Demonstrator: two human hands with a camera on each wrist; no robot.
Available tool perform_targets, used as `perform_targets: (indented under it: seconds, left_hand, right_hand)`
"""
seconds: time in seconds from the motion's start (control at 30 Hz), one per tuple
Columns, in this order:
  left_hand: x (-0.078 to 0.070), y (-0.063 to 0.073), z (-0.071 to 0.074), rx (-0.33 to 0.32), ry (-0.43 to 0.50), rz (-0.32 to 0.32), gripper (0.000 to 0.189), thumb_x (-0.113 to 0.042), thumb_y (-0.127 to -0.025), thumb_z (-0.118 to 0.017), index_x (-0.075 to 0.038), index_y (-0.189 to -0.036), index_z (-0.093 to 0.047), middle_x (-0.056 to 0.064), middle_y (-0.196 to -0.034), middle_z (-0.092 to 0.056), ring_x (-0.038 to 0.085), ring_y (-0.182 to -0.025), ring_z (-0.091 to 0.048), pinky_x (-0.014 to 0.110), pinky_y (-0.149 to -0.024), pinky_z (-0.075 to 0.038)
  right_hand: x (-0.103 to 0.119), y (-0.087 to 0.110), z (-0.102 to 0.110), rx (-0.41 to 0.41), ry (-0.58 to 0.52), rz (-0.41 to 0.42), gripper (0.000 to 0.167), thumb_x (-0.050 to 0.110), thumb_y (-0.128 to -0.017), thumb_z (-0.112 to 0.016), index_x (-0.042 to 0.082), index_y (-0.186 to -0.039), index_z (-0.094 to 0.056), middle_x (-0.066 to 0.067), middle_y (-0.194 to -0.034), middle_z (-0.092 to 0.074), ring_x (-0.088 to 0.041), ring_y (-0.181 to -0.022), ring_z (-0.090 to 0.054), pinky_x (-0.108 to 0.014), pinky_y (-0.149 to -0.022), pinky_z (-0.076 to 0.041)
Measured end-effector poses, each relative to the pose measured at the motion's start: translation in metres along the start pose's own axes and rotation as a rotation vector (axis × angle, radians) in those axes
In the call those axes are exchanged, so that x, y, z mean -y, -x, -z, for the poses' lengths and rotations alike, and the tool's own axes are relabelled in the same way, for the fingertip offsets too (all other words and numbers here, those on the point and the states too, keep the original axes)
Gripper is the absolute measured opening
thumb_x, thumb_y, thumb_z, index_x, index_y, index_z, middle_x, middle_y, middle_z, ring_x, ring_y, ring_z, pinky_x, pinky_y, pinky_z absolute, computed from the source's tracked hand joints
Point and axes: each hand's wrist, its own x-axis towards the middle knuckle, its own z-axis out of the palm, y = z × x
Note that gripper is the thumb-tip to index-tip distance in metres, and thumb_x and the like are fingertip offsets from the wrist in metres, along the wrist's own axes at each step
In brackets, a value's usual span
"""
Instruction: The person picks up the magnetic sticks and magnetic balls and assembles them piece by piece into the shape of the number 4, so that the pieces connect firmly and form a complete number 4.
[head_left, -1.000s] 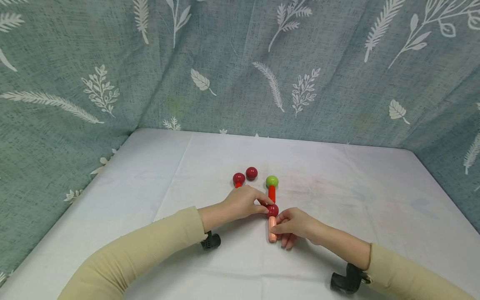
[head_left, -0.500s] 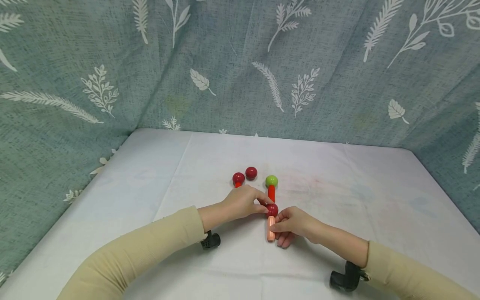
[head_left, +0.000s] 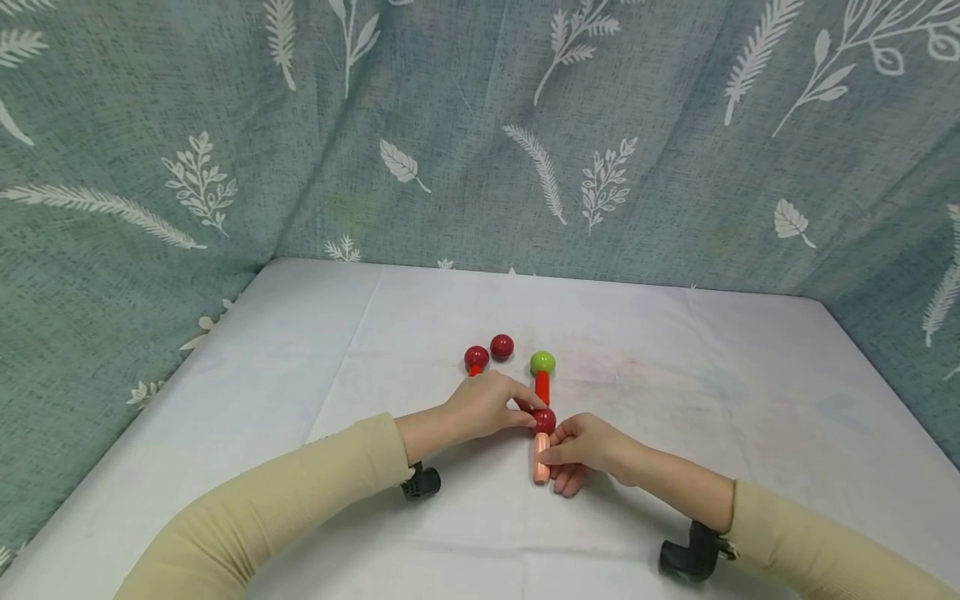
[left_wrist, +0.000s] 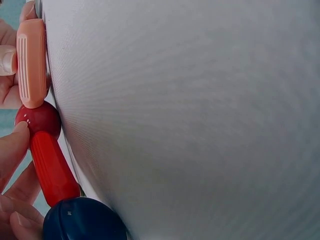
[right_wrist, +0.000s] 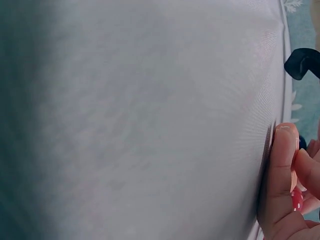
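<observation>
My left hand (head_left: 491,406) pinches a dark red ball (head_left: 545,421) between thumb and fingertips. Just in front of it, my right hand (head_left: 592,450) holds a ribbed peach-coloured rod (head_left: 542,458) by its side, and in the left wrist view that rod's end meets the dark red ball. A red rod (head_left: 542,387) runs from this ball back to a light green ball (head_left: 542,362). In the left wrist view a dark blue ball (left_wrist: 85,220) overlaps the lower end of a red rod (left_wrist: 54,170); the left hand hides this ball in the head view.
Behind the left hand lies another dark red ball (head_left: 476,357) with a short red piece showing, the rest hidden by the hand. A separate dark red ball (head_left: 502,347) sits beside it. White cloth (head_left: 645,350) covers the table; a patterned green-blue curtain (head_left: 465,217) hangs behind.
My right hand and the peach rod have shifted very slightly left. The left hand keeps its pinch on the dark red ball.
</observation>
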Motion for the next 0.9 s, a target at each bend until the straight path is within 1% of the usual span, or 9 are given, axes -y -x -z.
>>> perform_targets:
  seconds: [0.13, 0.23, 0.3, 0.37, 0.53, 0.63, 0.73, 0.8, 0.9]
  left_hand:
    - [0.000, 0.000, 0.000, 0.000, 0.005, 0.003, 0.023, -0.023, -0.078, -0.072, -0.021, -0.101, -0.072, -0.007, -0.095, -0.070, 0.003, -0.077, -0.058, 0.015, -0.060, -0.042]
    - [0.001, 0.000, -0.001, -0.003, 0.007, -0.007, 0.023, -0.023, -0.078, -0.072, -0.021, -0.101, -0.072, -0.006, -0.094, -0.070, 0.003, -0.076, -0.057, 0.015, -0.060, -0.041]
    - [0.001, 0.000, 0.000, -0.002, 0.015, -0.003, 0.023, -0.023, -0.078, -0.072, -0.020, -0.101, -0.072, -0.006, -0.094, -0.070, 0.003, -0.074, -0.056, 0.015, -0.059, -0.041]
    - [0.002, 0.001, 0.001, -0.006, 0.018, 0.012, 0.023, -0.023, -0.079, -0.071, -0.021, -0.103, -0.071, -0.006, -0.094, -0.070, 0.003, -0.073, -0.055, 0.016, -0.059, -0.041]
    - [0.003, -0.001, 0.013, -0.053, 0.024, 0.083, 0.025, -0.021, -0.081, -0.070, -0.020, -0.106, -0.070, -0.005, -0.091, -0.069, 0.006, -0.072, -0.055, 0.017, -0.059, -0.041]
    - [0.004, -0.004, 0.025, -0.113, 0.030, 0.113, 0.027, -0.020, -0.081, -0.070, -0.018, -0.107, -0.069, -0.003, -0.089, -0.068, 0.009, -0.075, -0.057, 0.020, -0.062, -0.044]
    - [0.009, -0.010, 0.036, -0.165, 0.036, 0.149, 0.029, -0.019, -0.081, -0.069, -0.016, -0.110, -0.067, -0.002, -0.089, -0.068, 0.012, -0.077, -0.057, 0.022, -0.064, -0.045]
    - [0.014, -0.014, 0.041, -0.175, 0.039, 0.192, 0.031, -0.019, -0.082, -0.068, -0.015, -0.113, -0.066, -0.002, -0.094, -0.067, 0.013, -0.079, -0.056, 0.022, -0.066, -0.046]
    - [0.022, -0.019, 0.045, -0.155, 0.038, 0.260, 0.033, -0.019, -0.083, -0.067, -0.016, -0.116, -0.064, 0.001, -0.103, -0.066, 0.015, -0.085, -0.056, 0.025, -0.070, -0.047]
  right_hand:
    - [-0.001, -0.001, 0.002, 0.029, -0.008, -0.003, 0.018, 0.012, -0.085, -0.064, -0.003, -0.088, -0.054, -0.006, -0.062, -0.063, -0.011, -0.050, -0.060, -0.029, -0.055, -0.053]
    - [0.001, -0.001, 0.007, 0.047, 0.014, -0.016, 0.017, 0.012, -0.085, -0.064, -0.003, -0.089, -0.056, -0.006, -0.062, -0.063, -0.011, -0.051, -0.060, -0.029, -0.056, -0.053]
    - [0.004, 0.000, 0.012, 0.033, 0.043, -0.022, 0.018, 0.014, -0.085, -0.064, -0.003, -0.090, -0.056, -0.006, -0.062, -0.062, -0.011, -0.052, -0.061, -0.029, -0.056, -0.053]
    - [0.007, 0.000, 0.017, -0.002, 0.065, -0.022, 0.020, 0.014, -0.085, -0.064, -0.003, -0.092, -0.056, -0.006, -0.064, -0.063, -0.012, -0.053, -0.061, -0.029, -0.058, -0.053]
    - [0.012, -0.003, 0.027, -0.109, 0.059, 0.007, 0.027, 0.015, -0.085, -0.064, -0.003, -0.103, -0.052, -0.008, -0.075, -0.063, -0.015, -0.057, -0.063, -0.030, -0.061, -0.053]
    - [0.012, -0.006, 0.029, -0.137, 0.051, 0.035, 0.029, 0.014, -0.085, -0.064, -0.001, -0.106, -0.052, -0.010, -0.082, -0.062, -0.017, -0.061, -0.063, -0.031, -0.062, -0.054]
    - [0.011, -0.009, 0.029, -0.145, 0.054, 0.062, 0.029, 0.015, -0.085, -0.064, 0.001, -0.108, -0.055, -0.010, -0.088, -0.063, -0.017, -0.064, -0.062, -0.032, -0.063, -0.054]
    - [0.010, -0.012, 0.028, -0.150, 0.063, 0.074, 0.028, 0.016, -0.084, -0.065, 0.003, -0.109, -0.058, -0.009, -0.090, -0.063, -0.017, -0.065, -0.062, -0.032, -0.062, -0.053]
    - [0.010, -0.015, 0.025, -0.150, 0.077, 0.081, 0.029, 0.016, -0.083, -0.066, 0.005, -0.110, -0.060, -0.008, -0.090, -0.064, -0.017, -0.065, -0.061, -0.030, -0.061, -0.053]
